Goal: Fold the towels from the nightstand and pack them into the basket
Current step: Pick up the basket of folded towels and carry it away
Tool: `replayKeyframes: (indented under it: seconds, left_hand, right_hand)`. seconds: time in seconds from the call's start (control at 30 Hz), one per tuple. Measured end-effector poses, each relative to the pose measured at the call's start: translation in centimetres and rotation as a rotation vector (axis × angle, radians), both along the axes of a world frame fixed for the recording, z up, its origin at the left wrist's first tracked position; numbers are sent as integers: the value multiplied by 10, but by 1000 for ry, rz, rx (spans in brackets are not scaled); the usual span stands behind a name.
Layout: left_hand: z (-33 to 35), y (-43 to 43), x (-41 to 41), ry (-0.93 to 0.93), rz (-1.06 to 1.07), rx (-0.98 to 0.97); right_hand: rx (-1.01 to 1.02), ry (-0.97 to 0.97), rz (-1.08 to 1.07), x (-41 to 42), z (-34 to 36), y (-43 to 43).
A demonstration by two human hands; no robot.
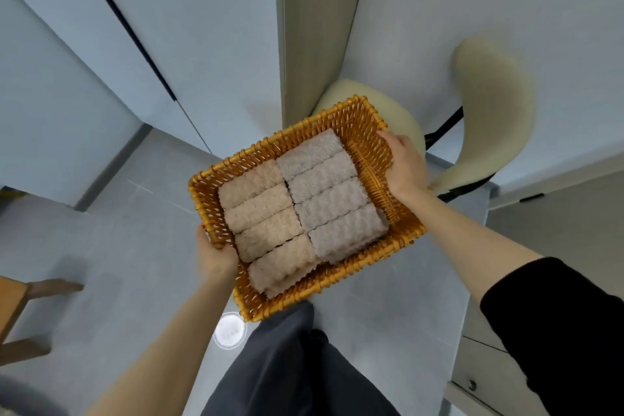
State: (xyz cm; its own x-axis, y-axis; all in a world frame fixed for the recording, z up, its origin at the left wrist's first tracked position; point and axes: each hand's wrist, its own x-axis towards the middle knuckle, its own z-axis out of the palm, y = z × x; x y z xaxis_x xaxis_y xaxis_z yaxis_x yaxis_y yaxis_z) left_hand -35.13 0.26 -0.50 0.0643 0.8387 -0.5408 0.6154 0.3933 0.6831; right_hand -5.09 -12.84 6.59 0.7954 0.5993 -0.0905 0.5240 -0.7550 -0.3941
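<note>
So the orange wicker basket [270, 140] is being held up in the air over the grey tiled floor [118, 246], right above the person's dark trouser leg [287, 365]. It's sitting roughly level, with its long axis running from lower left to upper right in the view, one short end at each hand.

Eight folded towels are lying inside in two rows of four: the beige towels [260, 209] are filling the left half and the grey towels [331, 199] the right half. Each one is lying lengthwise along the basket's long axis, pressed up against its neighbours. There's a bare strip of basket bottom showing between the grey row and the right end wall.

The left hand [216, 257] is gripping the left end rim from below, forearm coming up from the bottom left. It's a bit blurred, so I can't tell exactly how the fingers are lying. The right hand [403, 165] is clamping the right end wall, fingers curling over the rim, arm reaching out of a black sleeve [557, 331].

A cream chair [489, 105] is standing just behind the basket and a wooden stool [20, 300] is poking in at the left edge.
</note>
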Motion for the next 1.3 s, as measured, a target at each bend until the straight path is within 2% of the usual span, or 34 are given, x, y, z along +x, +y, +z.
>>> replayKeyframes:
  seconds: [0.43,0.7,0.97,1.3]
  left_hand:
    - [-5,5,125,35,149,-179]
    - [-19,-32,229,95,359,-266]
    - [-49,-31,315,164,436,-297]
    - [-106,-8,372,172,525,-367]
  right_hand:
    - [-33,-119,107,146,-15,75]
    - [-131,-99,267,249,-49,110]
    - [-183,-82,284,329,-99,132]
    - [-188,-127,277,383,-171,175]
